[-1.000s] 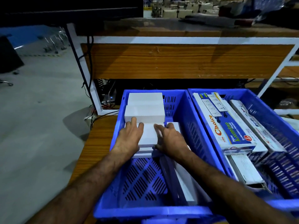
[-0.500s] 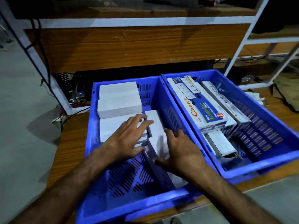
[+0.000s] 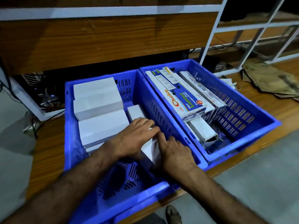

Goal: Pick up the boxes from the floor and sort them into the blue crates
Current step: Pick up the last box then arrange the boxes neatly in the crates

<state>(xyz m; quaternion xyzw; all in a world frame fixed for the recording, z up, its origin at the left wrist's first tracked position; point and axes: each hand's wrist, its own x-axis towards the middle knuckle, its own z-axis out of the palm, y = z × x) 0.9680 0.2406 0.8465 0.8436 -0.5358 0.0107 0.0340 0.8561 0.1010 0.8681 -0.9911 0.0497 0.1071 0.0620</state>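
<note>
A plain white box point(image 3: 149, 152) lies along the right wall inside the left blue crate point(image 3: 68, 126), and both hands are on it. The left hand point(image 3: 134, 139) lies flat over its top with the fingers spread and not curled, so this grip is open and only presses. The right hand point(image 3: 176, 152) rests against the near right side of the same box; its fingers are blurred and partly behind the left hand, so I cannot tell if this grip closes on the box or only touches it. Most of this box is hidden under the two hands.

Further back in the same crate, more white boxes point(image 3: 97, 101) are stacked along the left side, without any print that can be seen. The near part of the crate floor is bare.

The right blue crate point(image 3: 258, 117) touches the left one. It holds long printed boxes; the top one, a blue and white carton point(image 3: 182, 96), shows "Choice", "New" and "Extension Socket", with a larger word between that is hard to read. The other cartons point(image 3: 205, 92) beside and under it have writing that is too small to read.

Both crates stand on a low wooden desk point(image 3: 47, 143). At the bottom edge, a shoe point(image 3: 173, 214) is partly cut off, and the forearms leave the picture there.
</note>
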